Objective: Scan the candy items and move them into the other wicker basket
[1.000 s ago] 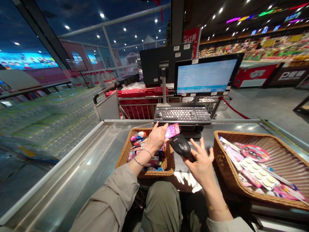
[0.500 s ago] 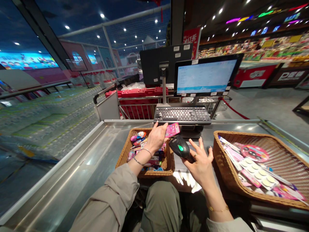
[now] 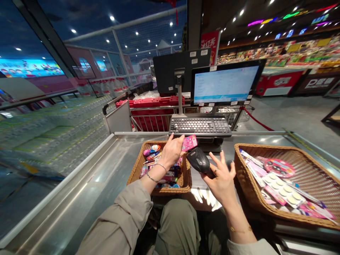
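The green light on our scanner (image 3: 198, 160) had just gone out, so we thought it had likely read the pink pack (image 3: 190, 142). Our left hand (image 3: 171, 150) pinched the pack near the keyboard (image 3: 200, 125), and our right hand (image 3: 221, 179) gripped the scanner just beside it.

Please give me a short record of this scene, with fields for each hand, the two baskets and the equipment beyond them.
Left hand: holds a pink packet above the right side of the smaller basket
Right hand: holds a black scanner, its head near the packet
Smaller basket: wicker, small colourful packets inside
Larger basket: wicker, right of the right hand, mostly pink and white packages inside
Equipment: keyboard, with a lit monitor behind it
Screen text: too small to read
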{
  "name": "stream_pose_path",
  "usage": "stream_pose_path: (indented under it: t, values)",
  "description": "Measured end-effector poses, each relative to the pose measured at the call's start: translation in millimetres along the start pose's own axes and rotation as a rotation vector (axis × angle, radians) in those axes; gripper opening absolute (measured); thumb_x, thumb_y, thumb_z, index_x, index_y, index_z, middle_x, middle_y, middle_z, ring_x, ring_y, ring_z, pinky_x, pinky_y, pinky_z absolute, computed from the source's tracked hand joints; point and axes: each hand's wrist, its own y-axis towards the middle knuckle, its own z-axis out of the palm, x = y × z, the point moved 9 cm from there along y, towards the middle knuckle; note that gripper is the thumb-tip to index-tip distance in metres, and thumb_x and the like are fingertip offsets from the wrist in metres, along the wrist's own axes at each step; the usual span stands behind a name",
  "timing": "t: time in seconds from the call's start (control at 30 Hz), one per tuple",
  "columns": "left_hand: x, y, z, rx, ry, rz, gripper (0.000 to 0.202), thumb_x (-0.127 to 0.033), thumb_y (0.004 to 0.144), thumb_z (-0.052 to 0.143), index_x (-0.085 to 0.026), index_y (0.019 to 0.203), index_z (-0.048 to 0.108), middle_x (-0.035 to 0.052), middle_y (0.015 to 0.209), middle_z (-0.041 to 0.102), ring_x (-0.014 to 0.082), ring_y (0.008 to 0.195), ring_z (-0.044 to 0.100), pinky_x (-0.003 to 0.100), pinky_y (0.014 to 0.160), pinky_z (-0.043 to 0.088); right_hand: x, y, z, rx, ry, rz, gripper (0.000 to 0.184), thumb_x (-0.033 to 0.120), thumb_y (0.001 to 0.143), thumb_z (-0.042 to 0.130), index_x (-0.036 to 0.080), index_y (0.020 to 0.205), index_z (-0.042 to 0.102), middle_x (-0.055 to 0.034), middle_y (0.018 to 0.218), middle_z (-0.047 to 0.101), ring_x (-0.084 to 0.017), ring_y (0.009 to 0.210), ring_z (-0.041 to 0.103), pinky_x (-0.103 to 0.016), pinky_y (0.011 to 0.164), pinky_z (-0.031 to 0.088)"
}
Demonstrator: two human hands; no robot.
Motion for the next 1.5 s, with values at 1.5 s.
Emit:
stream_pose_path:
  t: [1.5]
  values:
    - [-110, 84, -0.1, -0.121, -0.145, 0.137, 0.071, -0.04, 0.091, 0.062, -0.011, 0.148, 0.032, 0.0146, 0.116, 0.066, 0.0265, 0.109, 0.064, 0.056, 0.12, 0.033, -87, -20, -107, -0.426, 0.014, 0.325, 0.043, 0.04, 0.082, 0.072, 0.018, 0.119, 0.07, -0.0148, 0.14, 0.061, -0.038, 0.145, 0.038, -0.067, 0.117, 0.026]
